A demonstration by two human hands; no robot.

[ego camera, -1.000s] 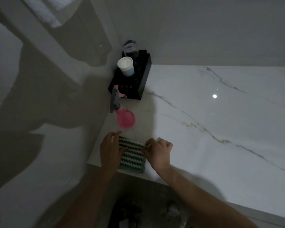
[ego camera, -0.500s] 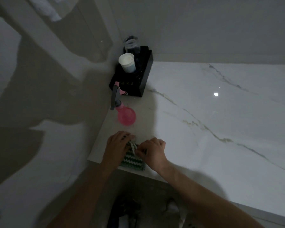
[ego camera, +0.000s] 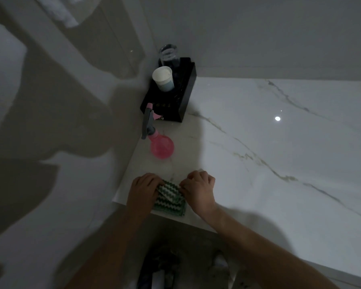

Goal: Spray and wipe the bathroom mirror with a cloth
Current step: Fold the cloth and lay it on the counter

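Note:
A green-and-white zigzag cloth (ego camera: 169, 200) lies folded at the near left corner of the marble counter (ego camera: 258, 163). My left hand (ego camera: 143, 188) grips its left side with curled fingers. My right hand (ego camera: 199, 189) pinches its upper right edge, and a fold is lifted between the two hands. A pink spray bottle (ego camera: 162, 146) with a grey trigger head stands just behind the cloth, apart from both hands. The mirror is not plainly visible in this dim view.
A black organiser box (ego camera: 182, 97) sits in the back corner and holds a white cup (ego camera: 163, 78) and a clear glass (ego camera: 168, 54). A glossy wall (ego camera: 56, 132) runs along the left. The counter's front edge is right under my wrists.
My hands came together over the cloth, then spread apart again. The cloth now shows a raised fold between them. The spray bottle has not moved.

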